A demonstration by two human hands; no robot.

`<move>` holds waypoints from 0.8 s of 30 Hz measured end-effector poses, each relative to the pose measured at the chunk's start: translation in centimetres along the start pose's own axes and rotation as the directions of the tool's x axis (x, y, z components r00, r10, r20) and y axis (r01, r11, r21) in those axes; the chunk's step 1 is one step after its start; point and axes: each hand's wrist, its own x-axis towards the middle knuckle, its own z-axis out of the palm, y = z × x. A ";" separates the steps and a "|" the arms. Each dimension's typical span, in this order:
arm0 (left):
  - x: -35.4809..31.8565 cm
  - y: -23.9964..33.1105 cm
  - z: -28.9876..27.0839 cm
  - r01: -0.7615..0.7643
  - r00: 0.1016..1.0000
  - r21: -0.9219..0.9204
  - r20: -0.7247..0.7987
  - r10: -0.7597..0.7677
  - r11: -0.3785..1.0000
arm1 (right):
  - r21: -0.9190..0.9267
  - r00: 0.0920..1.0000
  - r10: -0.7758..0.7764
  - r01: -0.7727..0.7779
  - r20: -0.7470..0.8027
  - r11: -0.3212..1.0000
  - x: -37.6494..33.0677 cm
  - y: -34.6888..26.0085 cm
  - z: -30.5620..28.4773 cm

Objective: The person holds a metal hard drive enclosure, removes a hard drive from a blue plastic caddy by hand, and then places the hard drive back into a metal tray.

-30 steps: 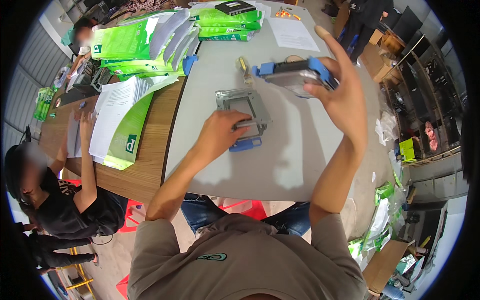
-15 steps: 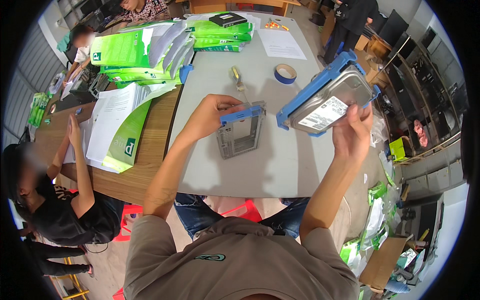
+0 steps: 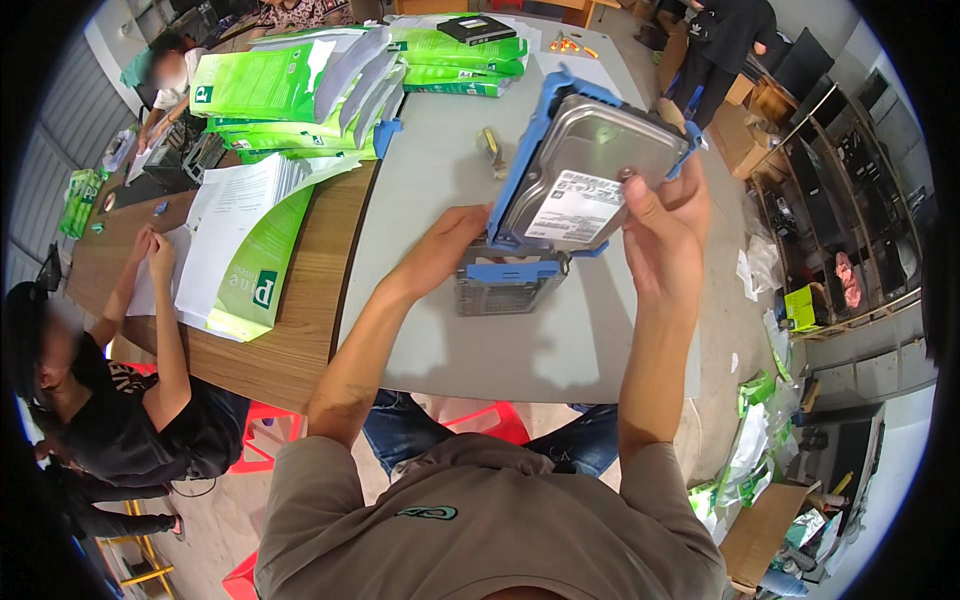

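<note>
My right hand point(image 3: 668, 222) holds up a silver hard drive point(image 3: 600, 140) with a white label. Its thumb presses the drive's face, and a blue plastic drive caddy point(image 3: 523, 165) runs round the drive's edges. Behind and below the drive is a grey metal drive cage point(image 3: 500, 298) with a blue bar point(image 3: 512, 271) across its top. My left hand point(image 3: 440, 250) grips the cage's upper left part, its fingertips partly hidden behind the drive. The drive overlaps the cage in view; whether they touch I cannot tell.
A yellow-handled tool point(image 3: 490, 145) lies on the grey table point(image 3: 430, 350). Stacked green paper packs point(image 3: 260, 85) and a black flat device point(image 3: 475, 30) are at the back. Papers point(image 3: 225, 240) cover part of the wooden table, where a person sits at left. Shelves point(image 3: 830, 190) stand at right.
My right hand has brought the hard drive left, in front of the cage, which now hides the blue tape roll. The cage has shifted slightly right and tilted.
</note>
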 end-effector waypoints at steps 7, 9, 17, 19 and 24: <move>0.1 -0.9 1.2 -0.083 0.987 -0.206 -0.153 0.052 0.975 | -0.068 0.989 0.009 0.001 0.148 0.998 -0.3 1.4 0.3; -0.1 -0.8 1.6 -0.127 0.966 -0.140 -0.243 0.090 0.982 | -0.119 0.990 -0.006 0.023 0.138 0.993 -0.8 1.2 0.5; -0.2 -0.1 1.5 -0.143 0.988 -0.151 -0.083 0.132 0.978 | -0.234 0.992 -0.024 0.053 0.125 0.971 -2.5 1.2 1.0; -0.4 -0.3 1.6 -0.170 0.985 -0.145 -0.067 0.161 0.975 | -0.218 0.988 -0.075 0.104 0.137 0.970 -2.7 1.5 0.7; -3.0 -2.7 1.5 -0.282 0.957 -0.141 -0.107 0.268 0.949 | -0.211 0.990 -0.123 0.136 0.070 0.968 -3.2 1.7 0.9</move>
